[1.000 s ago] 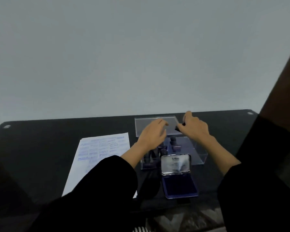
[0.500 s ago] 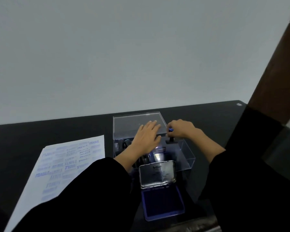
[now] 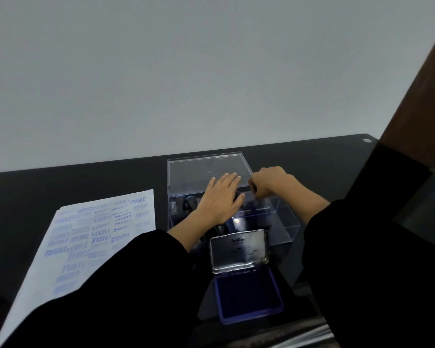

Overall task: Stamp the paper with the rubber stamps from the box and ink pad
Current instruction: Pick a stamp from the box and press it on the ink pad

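Observation:
A clear plastic box (image 3: 284, 222) with its lid (image 3: 206, 169) standing open sits mid-table, with several dark-handled rubber stamps (image 3: 186, 203) inside. My left hand (image 3: 220, 198) lies flat over the box, fingers straight. My right hand (image 3: 269, 182) is curled over the box's right side, pinching a dark stamp handle (image 3: 254, 189). An open ink pad (image 3: 248, 295), blue with a silver lid (image 3: 239, 249), lies in front of the box. The white paper (image 3: 86, 242), covered in blue prints, lies to the left.
The black table (image 3: 73, 182) runs back to a pale wall. A brown post (image 3: 417, 96) rises at the right edge. My black sleeves cover the near part of the paper and table.
The view has dropped and shifted right, closer to the box. My left hand has flattened over the box. My right hand has lowered toward the box's right side with the stamp.

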